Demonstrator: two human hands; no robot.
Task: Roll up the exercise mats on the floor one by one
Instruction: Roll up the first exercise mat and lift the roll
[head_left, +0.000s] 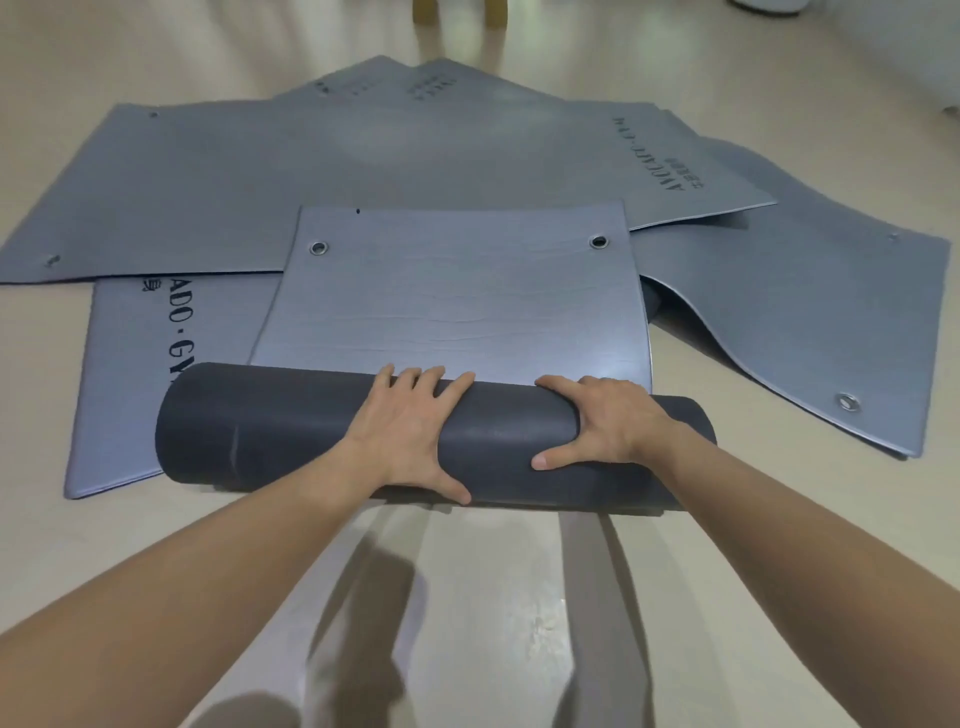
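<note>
On one rolled mat (270, 431), two hands (410, 431) (608, 426)

- The head camera is looking forward and down, close above the left hand (410, 436) and right hand (602, 423) on the rolled mat (249, 431), mid-frame.
- It is facing flat mats (311, 156) — spread across the upper frame.

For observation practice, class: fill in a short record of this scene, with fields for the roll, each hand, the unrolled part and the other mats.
roll: dark, mat partly rolled
left hand: grips roll, fingers over top
right hand: grips roll, thumb on near side
flat part: beyond roll, two eyelets near far edge
other mats: flat, overlapping, underneath
</note>
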